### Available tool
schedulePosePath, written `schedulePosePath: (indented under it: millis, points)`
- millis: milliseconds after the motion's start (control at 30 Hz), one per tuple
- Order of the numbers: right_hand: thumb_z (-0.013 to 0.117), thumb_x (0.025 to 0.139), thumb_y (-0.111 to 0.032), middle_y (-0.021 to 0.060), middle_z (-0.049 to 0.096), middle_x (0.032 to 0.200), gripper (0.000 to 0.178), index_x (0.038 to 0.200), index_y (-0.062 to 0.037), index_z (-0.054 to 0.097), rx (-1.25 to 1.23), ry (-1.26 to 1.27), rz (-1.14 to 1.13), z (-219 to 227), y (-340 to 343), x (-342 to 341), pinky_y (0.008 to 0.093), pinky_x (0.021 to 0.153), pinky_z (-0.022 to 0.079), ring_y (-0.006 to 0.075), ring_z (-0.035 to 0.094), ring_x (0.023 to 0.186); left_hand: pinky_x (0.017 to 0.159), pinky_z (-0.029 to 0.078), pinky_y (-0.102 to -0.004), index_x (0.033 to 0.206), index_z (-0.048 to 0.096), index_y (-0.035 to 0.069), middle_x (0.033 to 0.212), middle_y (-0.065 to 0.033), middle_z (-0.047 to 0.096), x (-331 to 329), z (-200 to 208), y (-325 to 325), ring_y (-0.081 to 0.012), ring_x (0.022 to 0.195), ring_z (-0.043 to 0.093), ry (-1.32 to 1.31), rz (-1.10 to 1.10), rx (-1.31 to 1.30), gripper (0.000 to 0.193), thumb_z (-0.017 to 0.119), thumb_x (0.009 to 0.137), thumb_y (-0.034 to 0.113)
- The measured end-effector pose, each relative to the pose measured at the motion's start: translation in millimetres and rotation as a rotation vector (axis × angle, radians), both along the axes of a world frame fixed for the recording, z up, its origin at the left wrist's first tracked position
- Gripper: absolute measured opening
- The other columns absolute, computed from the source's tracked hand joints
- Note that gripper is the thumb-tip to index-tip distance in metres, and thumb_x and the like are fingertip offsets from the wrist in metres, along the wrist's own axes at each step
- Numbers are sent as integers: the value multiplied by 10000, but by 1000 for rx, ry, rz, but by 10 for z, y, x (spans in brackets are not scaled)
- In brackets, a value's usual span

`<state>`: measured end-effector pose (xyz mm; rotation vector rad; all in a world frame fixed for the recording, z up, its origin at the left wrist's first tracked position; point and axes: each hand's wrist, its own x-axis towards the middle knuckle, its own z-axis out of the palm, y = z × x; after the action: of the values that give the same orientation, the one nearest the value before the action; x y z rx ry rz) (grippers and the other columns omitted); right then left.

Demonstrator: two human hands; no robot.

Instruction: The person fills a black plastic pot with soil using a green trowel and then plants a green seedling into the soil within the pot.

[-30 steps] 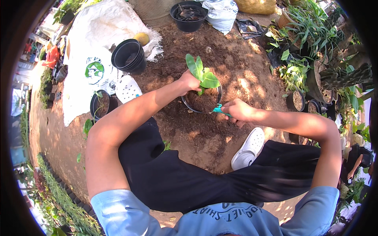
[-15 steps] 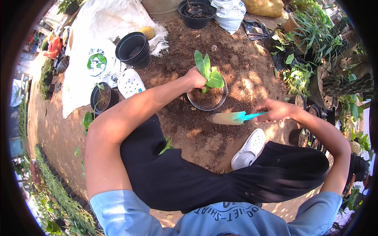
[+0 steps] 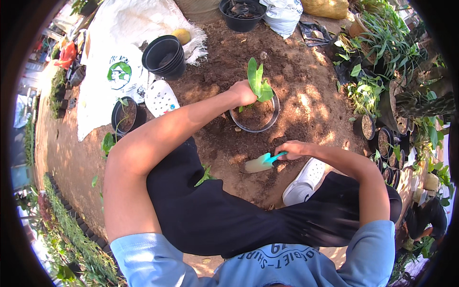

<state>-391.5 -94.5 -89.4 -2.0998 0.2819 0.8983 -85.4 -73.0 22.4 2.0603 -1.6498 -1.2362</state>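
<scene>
A plant with broad green leaves point(image 3: 258, 81) stands in a round black pot point(image 3: 258, 130) partly filled with brown soil. My left hand point(image 3: 244, 93) is closed around the plant's lower part, above the pot's far left side. Below and right of the pot, my right hand point(image 3: 292, 150) grips the turquoise handle of a garden trowel point(image 3: 259, 163). The trowel's soil-coated blade points left, low over the loose soil. Whether its edge touches the ground I cannot tell.
A stack of black pots point(image 3: 165, 58) stands by a white sack point(image 3: 107, 91). Nearby is a potted seedling point(image 3: 125, 117). Farther off sits a black tub point(image 3: 243, 16) holding dark matter. Several potted plants point(image 3: 382, 138) line the right side. My white clogs point(image 3: 303, 182) flank the work area.
My right hand has brought the trowel down and left, away from the pot toward the soil near my legs. The plant leans slightly farther right, still in my left hand.
</scene>
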Motion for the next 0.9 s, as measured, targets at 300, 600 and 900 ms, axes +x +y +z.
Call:
schedulePosePath:
  millis: [300, 600, 900]
  points:
    - [671, 873, -369, 112, 724, 856, 326, 1149, -201, 713, -346, -182, -125, -140, -143, 388, 460, 744, 527, 338, 691, 879, 659, 589, -417, 1390, 492, 55, 1285, -155, 582, -92, 246, 56, -281, 860, 718, 181, 170, 403, 467, 459, 964, 246]
    - [621, 920, -353, 72, 677, 850, 307, 1154, -174, 703, -504, -662, -104, -262, -151, 57, 435, 708, 552, 302, 675, 830, 719, 481, -407, 1315, 515, 104, 925, -64, 701, 72, -98, -60, -135, 720, 662, 276, 159, 625, 365, 383, 1016, 268]
    - [621, 926, -317, 83, 677, 859, 320, 1174, -130, 698, -372, -716, -100, 264, -210, -46, 431, 707, 549, 309, 673, 813, 598, 404, -286, 1064, 647, 140, 983, 37, 661, 73, 90, -23, -67, 743, 576, 430, 89, 553, 171, 527, 997, 241]
